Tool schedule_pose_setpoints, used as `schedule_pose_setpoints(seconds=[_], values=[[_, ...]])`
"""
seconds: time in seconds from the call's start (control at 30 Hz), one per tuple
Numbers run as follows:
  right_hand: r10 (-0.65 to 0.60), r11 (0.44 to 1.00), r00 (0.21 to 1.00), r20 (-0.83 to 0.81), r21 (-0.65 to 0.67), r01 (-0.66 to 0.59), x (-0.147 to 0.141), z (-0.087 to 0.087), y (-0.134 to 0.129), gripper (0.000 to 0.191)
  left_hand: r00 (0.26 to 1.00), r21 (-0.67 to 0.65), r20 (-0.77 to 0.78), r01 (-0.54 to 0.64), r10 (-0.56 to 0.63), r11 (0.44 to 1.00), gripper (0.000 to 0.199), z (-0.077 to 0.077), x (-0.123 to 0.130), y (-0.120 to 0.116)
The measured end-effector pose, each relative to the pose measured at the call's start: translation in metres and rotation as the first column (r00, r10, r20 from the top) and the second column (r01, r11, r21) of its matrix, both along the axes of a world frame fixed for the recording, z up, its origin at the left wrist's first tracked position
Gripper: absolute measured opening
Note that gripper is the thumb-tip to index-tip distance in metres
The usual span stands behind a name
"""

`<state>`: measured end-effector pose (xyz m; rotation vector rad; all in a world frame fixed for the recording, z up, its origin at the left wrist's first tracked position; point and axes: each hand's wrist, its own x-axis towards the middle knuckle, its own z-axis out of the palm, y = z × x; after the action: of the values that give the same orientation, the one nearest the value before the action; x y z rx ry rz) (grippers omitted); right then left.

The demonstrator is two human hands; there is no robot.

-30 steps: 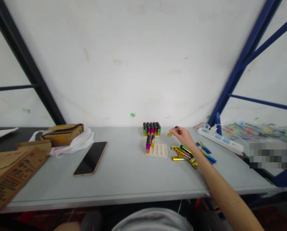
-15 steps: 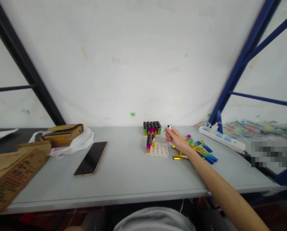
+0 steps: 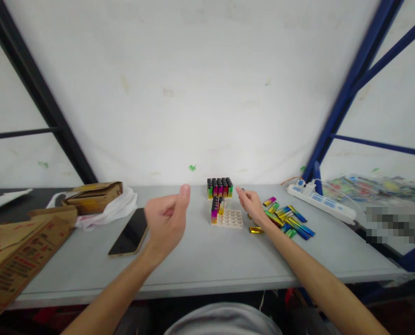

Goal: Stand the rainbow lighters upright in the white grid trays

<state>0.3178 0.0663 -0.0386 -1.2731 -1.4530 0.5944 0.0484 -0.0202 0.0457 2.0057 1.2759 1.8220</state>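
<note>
My left hand point(image 3: 167, 216) is raised over the table beside the phone, its fingers curled in and its thumb up; nothing shows in it. My right hand point(image 3: 251, 204) is closed in a pinch around a lighter point(image 3: 242, 189), of which only a small dark end shows. To its left lies a cream tray point(image 3: 233, 218) with rows of round holes. A row of purple-and-gold lighters point(image 3: 214, 215) stands along the tray's left side, next to a clear yellow lighter point(image 3: 221, 207). Loose shiny coloured sleeves point(image 3: 291, 218) lie in a pile by my right wrist.
A block of finished-looking coloured lighters point(image 3: 220, 188) stands behind the tray near the wall. A dark phone point(image 3: 127, 237) lies to the left, with cardboard boxes point(image 3: 95, 197) and a white plastic bag point(image 3: 123, 204) beyond. A power strip point(image 3: 322, 204) sits at the right.
My left hand has come up into view from below the table edge. My right hand stays near the tray, turned slightly, so less of the lighter shows.
</note>
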Motion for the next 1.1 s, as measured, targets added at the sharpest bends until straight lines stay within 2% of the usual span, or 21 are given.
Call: schedule_pose_setpoints(seconds=[0.07, 0.17, 0.23, 0.3, 0.4, 0.53, 0.67, 0.77, 0.87, 0.97, 1.1], values=[[-0.051, 0.998, 0.998, 0.047, 0.028, 0.050, -0.002, -0.003, 0.003, 0.061, 0.998, -0.076, -0.055, 0.031, -0.035, 0.997, 0.064, -0.008, 0.015, 0.034], [-0.069, 0.997, 0.994, 0.084, 0.047, 0.065, -0.005, -0.008, 0.007, 0.054, 0.966, -0.182, -0.223, 0.092, -0.132, 0.979, 0.066, -0.034, 0.032, 0.087], [-0.053, 0.998, 0.993, 0.107, 0.037, 0.050, -0.005, -0.009, 0.007, 0.051, 0.942, -0.238, -0.286, 0.110, -0.178, 0.965, 0.067, -0.053, 0.038, 0.111], [-0.033, 0.999, 0.991, 0.128, 0.033, 0.029, -0.006, -0.009, 0.006, 0.049, 0.924, -0.287, -0.321, 0.113, -0.206, 0.951, 0.067, -0.069, 0.039, 0.124], [0.000, 0.999, 0.988, 0.153, 0.053, -0.009, -0.007, -0.005, 0.001, 0.050, 0.925, -0.314, -0.323, 0.095, -0.201, 0.945, 0.064, -0.081, 0.035, 0.127], [0.025, 0.997, 0.984, 0.176, 0.063, -0.037, -0.009, -0.003, -0.002, 0.055, 0.953, -0.296, -0.294, -0.012, -0.079, 0.955, 0.060, -0.086, 0.024, 0.125], [0.002, 0.999, 0.984, 0.177, 0.051, -0.012, -0.009, -0.007, 0.001, 0.052, 0.943, -0.316, -0.326, -0.045, -0.064, 0.948, 0.055, -0.084, 0.021, 0.123], [-0.016, 0.998, 0.984, 0.178, 0.058, 0.006, -0.009, -0.009, 0.003, 0.047, 0.924, -0.368, -0.369, -0.047, -0.100, 0.929, 0.057, -0.079, 0.028, 0.124], [-0.016, 0.998, 0.982, 0.189, 0.062, 0.005, -0.009, -0.007, 0.001, 0.047, 0.893, -0.399, -0.440, -0.100, -0.094, 0.911, 0.060, -0.076, 0.038, 0.129], [0.022, 0.997, 0.974, 0.225, 0.070, -0.038, -0.009, -0.003, -0.003, 0.048, 0.881, -0.401, -0.467, -0.137, -0.074, 0.906, 0.058, -0.079, 0.043, 0.136], [0.156, 0.983, 0.938, 0.308, 0.048, -0.179, -0.006, 0.003, -0.008, 0.042, 0.890, -0.419, -0.451, -0.147, -0.065, 0.896, 0.058, -0.090, 0.043, 0.138]])
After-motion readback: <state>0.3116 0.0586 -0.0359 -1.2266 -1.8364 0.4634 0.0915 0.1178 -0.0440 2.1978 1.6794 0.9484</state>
